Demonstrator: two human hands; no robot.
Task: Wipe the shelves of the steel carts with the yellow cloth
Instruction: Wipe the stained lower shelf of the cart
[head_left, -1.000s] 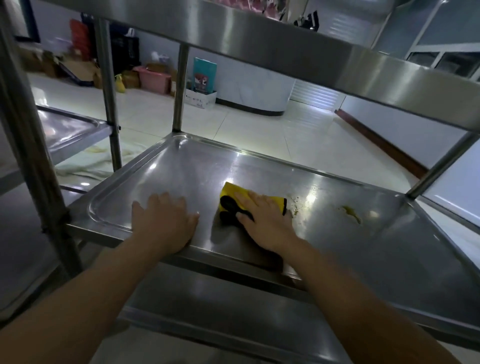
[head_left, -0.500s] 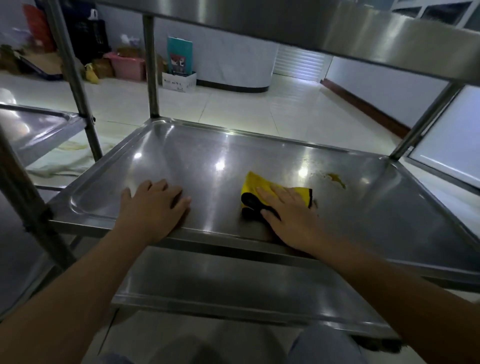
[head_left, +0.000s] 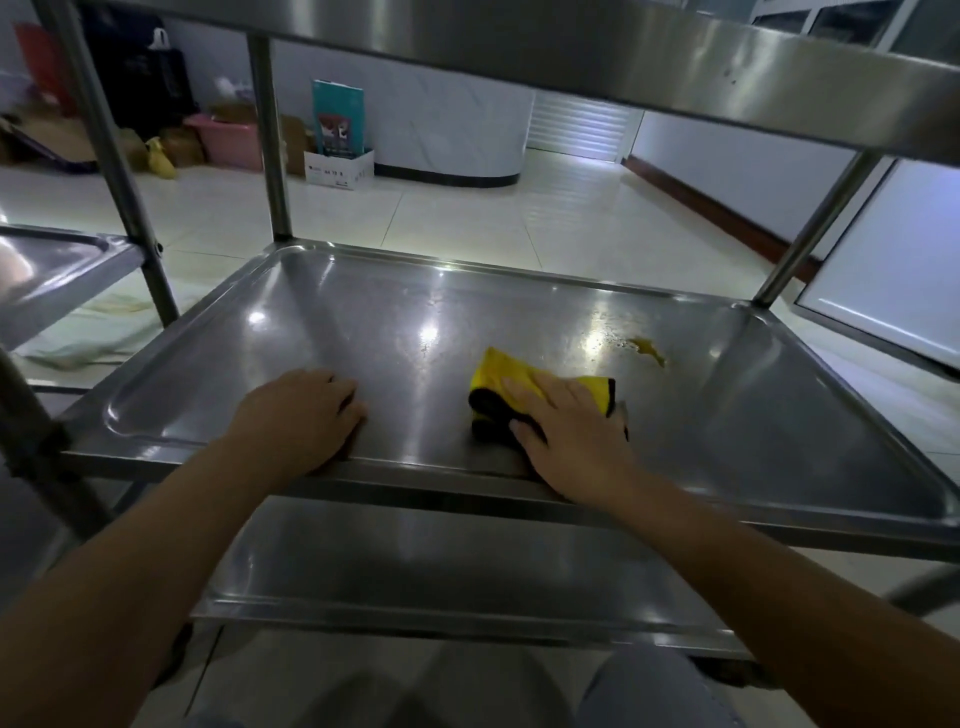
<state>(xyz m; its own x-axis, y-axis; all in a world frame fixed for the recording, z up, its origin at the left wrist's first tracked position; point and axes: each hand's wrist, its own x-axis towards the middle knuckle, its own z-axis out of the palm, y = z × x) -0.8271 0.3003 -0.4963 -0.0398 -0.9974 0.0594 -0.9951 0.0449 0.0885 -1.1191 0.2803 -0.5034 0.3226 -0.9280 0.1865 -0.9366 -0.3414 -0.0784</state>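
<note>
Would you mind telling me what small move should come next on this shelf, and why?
Probably slide the cloth away and to the right, onto the yellowish spill. The right hand presses the cloth flat on the middle shelf, short of that spill, which is not yet wiped. The left hand rests on the front rim, steadying the cart.

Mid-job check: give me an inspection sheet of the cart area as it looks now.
Surface: middle shelf shiny, with a yellowish stain beyond the cloth.
Job's things: yellow cloth folded, flat on the shelf.
Clutter: nothing seen on the shelf.
Grippers: right hand presses the cloth flat; left hand rests on the front rim.
Cables: nothing seen.
Surroundings: second cart at left; pink tub and boxes by the far wall.
</note>
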